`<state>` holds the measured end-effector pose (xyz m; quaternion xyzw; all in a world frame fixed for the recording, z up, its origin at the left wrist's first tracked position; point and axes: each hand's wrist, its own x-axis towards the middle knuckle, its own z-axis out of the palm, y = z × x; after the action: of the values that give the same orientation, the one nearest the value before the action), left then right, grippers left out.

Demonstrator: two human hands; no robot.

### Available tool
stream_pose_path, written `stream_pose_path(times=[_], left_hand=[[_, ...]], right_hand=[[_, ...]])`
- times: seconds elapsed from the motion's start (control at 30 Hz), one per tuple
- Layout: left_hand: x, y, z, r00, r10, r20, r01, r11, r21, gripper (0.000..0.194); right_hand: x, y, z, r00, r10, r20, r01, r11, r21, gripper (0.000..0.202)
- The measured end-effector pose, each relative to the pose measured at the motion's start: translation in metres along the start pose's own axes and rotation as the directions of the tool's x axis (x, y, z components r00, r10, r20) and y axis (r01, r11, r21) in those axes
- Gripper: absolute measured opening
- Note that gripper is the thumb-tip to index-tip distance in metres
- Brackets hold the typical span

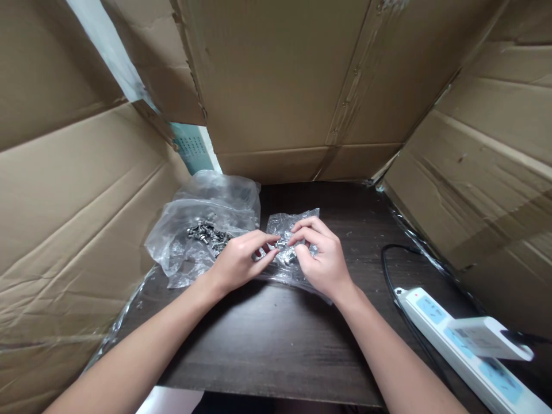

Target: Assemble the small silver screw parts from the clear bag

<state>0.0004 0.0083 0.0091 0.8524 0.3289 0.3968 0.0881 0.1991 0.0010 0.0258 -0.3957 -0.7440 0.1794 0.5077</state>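
My left hand point(246, 257) is closed in a pinch, its thumb and index fingertips at a small metal bolt point(281, 244). Close by on the right, my right hand point(321, 251) is curled with thumb and fingers a little apart, the index fingertip near the same bolt. Below both hands lies a small clear plastic bag point(276, 221) with a few shiny metal pieces point(290, 257) on or in it. Left of my left hand, a larger clear plastic bag point(172, 247) holds a heap of metal bolts point(207, 233), partly covered by the hand.
Cardboard walls point(280, 86) enclose the dark wooden tabletop point(276, 339) at the back and both sides. A white power strip point(470, 356) with a plugged-in white adapter point(487, 338) lies on the right, beside a black cable point(385, 270). A teal printed sheet point(193, 146) shows behind the large bag.
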Motion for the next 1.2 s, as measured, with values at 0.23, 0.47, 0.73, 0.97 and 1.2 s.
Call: stream_pose_path(times=[0.23,0.47,0.73,0.97,1.2], left_hand=[[0.001,0.001,0.0,1.0,0.004,0.002,-0.004,1.0,-0.001,0.019],[0.001,0.0,0.0,1.0,0.004,-0.005,-0.005,1.0,-0.007,0.019],[0.0,0.001,-0.002,1.0,-0.005,0.0,0.005,1.0,-0.009,0.021],[0.0,0.0,-0.001,1.0,0.001,-0.006,-0.001,1.0,-0.001,0.02],[0.0,0.0,-0.001,1.0,0.002,0.0,-0.002,1.0,-0.009,0.019]], right_hand=[[-0.003,0.009,0.004,0.983,0.125,0.137,-0.116,0.991,-0.073,0.027],[-0.003,0.01,0.004,0.985,0.123,0.121,-0.115,0.99,-0.078,0.025],[-0.004,0.008,0.004,0.981,0.114,0.159,-0.101,0.991,-0.093,0.029],[-0.004,0.008,0.004,0.98,0.112,0.164,-0.099,0.992,-0.084,0.026],[-0.003,0.009,0.004,0.98,0.126,0.155,-0.113,0.99,-0.089,0.025]])
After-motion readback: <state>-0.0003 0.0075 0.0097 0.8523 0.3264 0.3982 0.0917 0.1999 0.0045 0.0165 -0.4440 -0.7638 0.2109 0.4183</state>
